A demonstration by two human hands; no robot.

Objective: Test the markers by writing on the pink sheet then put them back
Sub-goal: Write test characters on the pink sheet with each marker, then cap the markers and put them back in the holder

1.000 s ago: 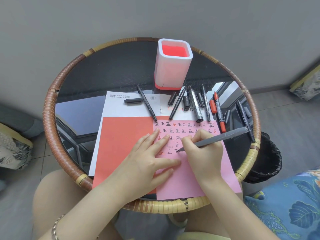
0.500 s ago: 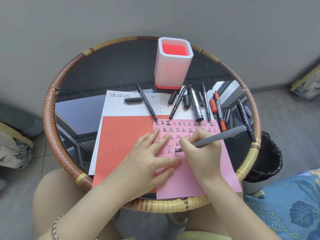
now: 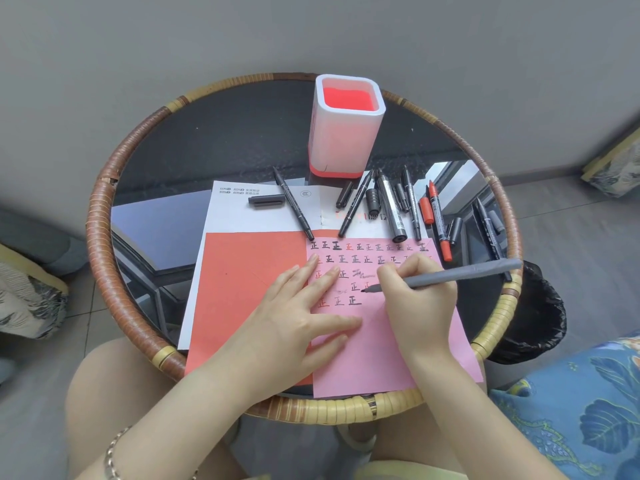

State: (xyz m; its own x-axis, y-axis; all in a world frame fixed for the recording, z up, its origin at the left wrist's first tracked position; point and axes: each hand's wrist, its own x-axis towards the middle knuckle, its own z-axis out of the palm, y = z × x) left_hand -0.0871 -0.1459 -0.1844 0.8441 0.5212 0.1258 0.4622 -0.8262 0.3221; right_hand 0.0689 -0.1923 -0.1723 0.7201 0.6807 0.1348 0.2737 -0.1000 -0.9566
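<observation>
- Right hand (image 3: 419, 306) is curled round a long grey marker pen (image 3: 460, 277), pinching it low on the barrel. The dark tip points toward 9 o'clock and meets the pink paper sheet (image 3: 381, 358) beside a red mark in the fourth row.
- Left hand (image 3: 301, 317) lies flat with its fingers straight and spread. It presses on the pink sheet's 9 o'clock edge, where that sheet overlaps a red-orange paper sheet (image 3: 249, 282).
- The pink sheet sits at 5 o'clock on the round dark glass bench with a woven rattan rim (image 3: 100, 237). Rows of small black, grey and red characters fill its far half.
- A white printed paper (image 3: 242, 216) lies under both coloured sheets, reaching toward 10 o'clock.
- A white square pen holder with a red inside (image 3: 346, 133) stands upright at 12 o'clock.
- Loose black markers and caps (image 3: 391, 209) lie clustered between the holder and the pink sheet, around 1 o'clock.
- A red-tipped marker (image 3: 438, 220) lies at 2 o'clock, just beside that cluster.
- One slim black marker (image 3: 292, 206) lies diagonally on the white paper at 11 o'clock, with a separate black cap (image 3: 265, 200) just beside it.
- A black-lined bin (image 3: 540, 317) stands on the floor beyond the rim at 3 o'clock.
</observation>
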